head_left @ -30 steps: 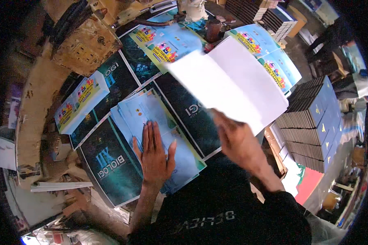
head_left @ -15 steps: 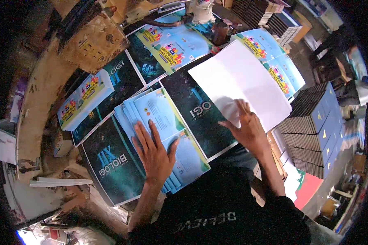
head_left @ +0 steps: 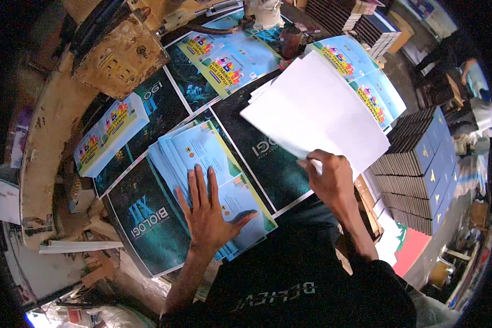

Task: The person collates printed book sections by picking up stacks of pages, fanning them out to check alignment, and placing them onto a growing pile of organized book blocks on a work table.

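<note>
My left hand [head_left: 210,213] lies flat, fingers spread, on a fanned pile of light blue printed sheets [head_left: 202,143] with green and yellow edges. To its right, my right hand [head_left: 333,177] has its fingers curled, pinching the near edge of a stack of white sheets [head_left: 322,109]. Several sheets show staggered at the stack's left corner. Part of the white stack lies over more blue-and-yellow printed covers [head_left: 380,93]. Beneath everything, large dark teal printed sheets [head_left: 164,240] cover the work surface. Their undersides are hidden.
A block of blue-and-yellow covers [head_left: 112,134] lies at the left, beside a worn wooden machine part [head_left: 117,65]. Flat printed covers [head_left: 229,60] lie at the back. Tall stacks of blue-covered books [head_left: 421,169] stand at the right. A person [head_left: 448,65] is at the far right.
My right hand's spread fingers have closed on the white sheets' edge. The white sheets have shifted left and now fan at the corner. My left hand has moved slightly nearer, its fingers straighter.
</note>
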A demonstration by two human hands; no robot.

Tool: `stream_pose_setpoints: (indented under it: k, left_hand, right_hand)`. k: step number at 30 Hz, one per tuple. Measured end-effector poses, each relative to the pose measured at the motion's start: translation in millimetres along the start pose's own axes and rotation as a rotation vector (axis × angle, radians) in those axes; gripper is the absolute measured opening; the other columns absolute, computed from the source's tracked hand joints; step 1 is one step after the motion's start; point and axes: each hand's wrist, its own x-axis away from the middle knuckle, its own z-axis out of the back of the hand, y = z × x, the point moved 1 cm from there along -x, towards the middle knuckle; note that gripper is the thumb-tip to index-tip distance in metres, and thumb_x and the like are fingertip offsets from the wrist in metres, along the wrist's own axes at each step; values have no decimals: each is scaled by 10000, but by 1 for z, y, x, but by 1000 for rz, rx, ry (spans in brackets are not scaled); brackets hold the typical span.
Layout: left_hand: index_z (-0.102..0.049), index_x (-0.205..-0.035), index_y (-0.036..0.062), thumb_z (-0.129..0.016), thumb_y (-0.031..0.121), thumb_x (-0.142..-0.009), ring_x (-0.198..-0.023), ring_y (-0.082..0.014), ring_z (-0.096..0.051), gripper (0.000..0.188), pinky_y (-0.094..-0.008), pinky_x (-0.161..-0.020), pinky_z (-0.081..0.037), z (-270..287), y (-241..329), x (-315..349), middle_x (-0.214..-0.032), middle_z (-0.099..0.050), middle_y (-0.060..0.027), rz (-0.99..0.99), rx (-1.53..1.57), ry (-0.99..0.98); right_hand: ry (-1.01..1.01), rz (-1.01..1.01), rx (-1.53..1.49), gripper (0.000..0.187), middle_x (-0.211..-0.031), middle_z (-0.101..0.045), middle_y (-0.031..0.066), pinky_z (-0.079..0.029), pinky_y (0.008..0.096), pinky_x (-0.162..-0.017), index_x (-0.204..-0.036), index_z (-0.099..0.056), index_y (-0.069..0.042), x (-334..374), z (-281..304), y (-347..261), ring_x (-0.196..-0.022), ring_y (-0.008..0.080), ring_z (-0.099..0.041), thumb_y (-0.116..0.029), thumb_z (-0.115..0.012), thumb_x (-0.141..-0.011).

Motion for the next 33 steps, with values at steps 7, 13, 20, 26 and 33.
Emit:
stream_pose_setpoints:
  k: [7,13,20,26,33]
  left_hand:
    - [-241,-1562,-97,-517,525,-996,-1557,-365,-183,885,-679,-1198,6,2,-6,-1,-1634,-252,-286,-94,-199,-145]
    - [-47,-1587,-106,-487,393,-1030,-1528,-541,5,868,-676,-1194,-30,45,28,-22,-1646,15,-363,64,111,154]
    - [-262,-1558,-92,-439,556,-1021,-1562,-394,-142,860,-627,-1221,-78,-17,4,-9,-1661,-194,-270,31,-304,-19]
    - [-298,-1529,-129,-469,588,-1005,-1550,-412,-168,904,-634,-1224,-54,-13,-5,-2,-1639,-228,-291,110,-275,41]
    - [-172,-1585,-81,-547,384,-1015,-1538,-453,-172,825,-640,-1222,-50,27,5,-18,-1640,-180,-314,27,212,155]
  right_hand:
    - [17,227,-241,453,-817,-680,272,-530,480,-587,-1386,-455,-83,14,28,-66,-685,366,-717,30,-547,-958]
    - [-325,131,-789,532,-1067,-648,283,-535,437,-804,-1437,-425,-5,25,-11,-78,-969,372,-693,-84,-644,-958]
    - [91,74,226,755,-1478,-424,362,-366,585,-1149,-1493,-390,-3,2,-30,-7,-1402,507,-408,-351,-738,-921]
    - [-134,130,-20,538,-1043,-681,333,-581,527,-793,-1483,-422,-25,3,12,-8,-925,434,-715,-46,-573,-968]
    - [-461,48,-925,398,-1198,-665,266,-525,358,-845,-1374,-515,69,18,-21,-63,-1052,253,-684,6,-562,-984]
